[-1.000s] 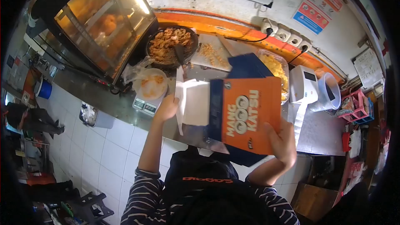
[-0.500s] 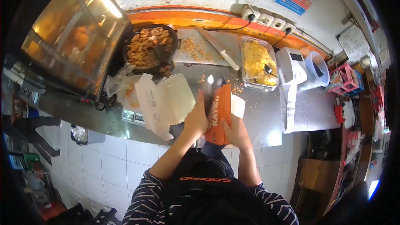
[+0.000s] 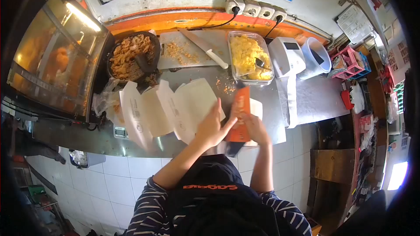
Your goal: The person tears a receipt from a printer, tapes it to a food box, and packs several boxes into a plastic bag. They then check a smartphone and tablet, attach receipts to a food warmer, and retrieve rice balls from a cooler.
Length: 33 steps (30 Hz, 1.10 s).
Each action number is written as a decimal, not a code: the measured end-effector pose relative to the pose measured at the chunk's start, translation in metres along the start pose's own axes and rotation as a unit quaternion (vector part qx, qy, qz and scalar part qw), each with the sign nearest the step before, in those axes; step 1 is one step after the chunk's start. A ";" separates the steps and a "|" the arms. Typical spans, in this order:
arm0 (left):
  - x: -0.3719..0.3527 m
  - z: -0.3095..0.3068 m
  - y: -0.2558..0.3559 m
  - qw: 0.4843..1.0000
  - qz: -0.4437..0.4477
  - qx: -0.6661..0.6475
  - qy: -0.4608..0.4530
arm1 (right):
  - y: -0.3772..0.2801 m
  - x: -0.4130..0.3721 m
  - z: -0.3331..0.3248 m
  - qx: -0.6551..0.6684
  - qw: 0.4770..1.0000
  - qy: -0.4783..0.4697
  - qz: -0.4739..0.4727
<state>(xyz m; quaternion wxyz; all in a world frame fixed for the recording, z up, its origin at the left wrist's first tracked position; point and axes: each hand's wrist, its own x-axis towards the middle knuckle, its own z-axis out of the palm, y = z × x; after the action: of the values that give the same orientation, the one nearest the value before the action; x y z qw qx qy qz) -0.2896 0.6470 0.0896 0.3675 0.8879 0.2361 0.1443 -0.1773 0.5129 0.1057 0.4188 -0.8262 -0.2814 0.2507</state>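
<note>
My left hand (image 3: 213, 126) has its fingers stretched out and apart, beside an open takeaway box (image 3: 199, 102) with a pale inside. Its thumb reaches toward an orange takeaway box (image 3: 239, 122). My right hand (image 3: 257, 129) grips that orange box at its right side, where a pale inner panel shows. A second open takeaway box (image 3: 153, 111) lies farther left on the steel counter, its printed lid flap tilted up.
Behind the boxes are a black bowl of chopped fried food (image 3: 133, 57), a cutting board (image 3: 168, 63) with crumbs, and a knife (image 3: 216, 59). A plastic container of yellow food (image 3: 250, 52) stands right of them. A glass display warmer (image 3: 52, 61) borders the left.
Two open boxes now stand side by side on the left where one stood. My left hand has come away from the orange box and spread its fingers. The view has shifted.
</note>
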 end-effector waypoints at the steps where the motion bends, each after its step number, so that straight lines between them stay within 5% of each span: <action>1: 0.001 0.009 0.006 0.993 -0.048 -0.077 -0.072 | 0.007 0.000 0.010 0.080 0.997 0.009 0.003; 2: 0.003 0.011 0.013 0.986 -0.104 -0.069 -0.111 | 0.005 -0.001 0.013 0.026 1.000 0.017 -0.004; 5: 0.003 0.036 -0.001 0.995 -0.004 -0.070 -0.071 | -0.032 -0.025 -0.006 -0.057 0.997 -0.010 -0.042; 6: 0.008 0.036 0.009 0.992 -0.042 -0.093 -0.077 | -0.058 -0.037 -0.026 -0.060 0.998 -0.007 -0.028; 7: 0.012 0.035 0.020 0.987 -0.079 -0.114 -0.081 | -0.049 -0.054 -0.065 -0.075 0.990 0.086 -0.080; 9: 0.011 0.038 0.003 0.996 -0.077 -0.032 -0.030 | -0.067 -0.067 -0.116 -0.057 0.995 0.076 0.026; 11: 0.008 0.033 -0.001 0.996 -0.048 -0.050 0.056 | -0.063 -0.071 -0.144 -0.118 0.980 0.145 -0.062; 13: 0.000 0.004 0.010 0.991 -0.041 -0.011 0.124 | -0.049 -0.059 -0.155 -0.155 0.982 0.072 -0.074; 15: -0.009 -0.032 0.016 0.953 -0.021 0.084 0.291 | -0.030 -0.032 -0.142 -0.197 0.980 0.010 0.016; 18: -0.025 -0.053 -0.006 0.861 -0.189 0.177 0.438 | -0.007 -0.003 -0.109 -0.164 0.985 -0.026 0.035; 19: -0.036 -0.055 -0.027 0.904 -0.211 0.096 0.360 | -0.007 0.001 -0.100 -0.117 0.990 -0.037 0.072; 21: -0.058 -0.048 -0.078 0.946 -0.243 -0.072 0.200 | -0.003 0.004 -0.092 -0.092 0.996 0.002 0.004; 25: -0.076 -0.055 -0.068 0.949 -0.189 -0.005 0.252 | -0.041 -0.008 -0.073 -0.003 0.988 0.083 -0.131; 27: -0.079 -0.074 -0.046 0.932 -0.194 -0.098 0.291 | -0.060 -0.021 -0.052 0.057 0.971 0.055 -0.224; 29: -0.100 -0.075 -0.070 0.926 -0.143 0.082 0.338 | -0.082 -0.039 -0.022 0.074 0.961 -0.015 -0.266; 33: -0.168 -0.101 -0.087 0.911 -0.146 0.100 0.372 | -0.104 -0.076 0.072 0.095 0.944 -0.135 -0.287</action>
<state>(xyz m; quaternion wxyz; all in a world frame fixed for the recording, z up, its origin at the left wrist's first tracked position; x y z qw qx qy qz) -0.5022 0.6715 0.0827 0.1792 0.7577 0.4956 0.3848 -0.3054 0.5526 0.1680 0.5073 -0.6257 -0.5352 0.2545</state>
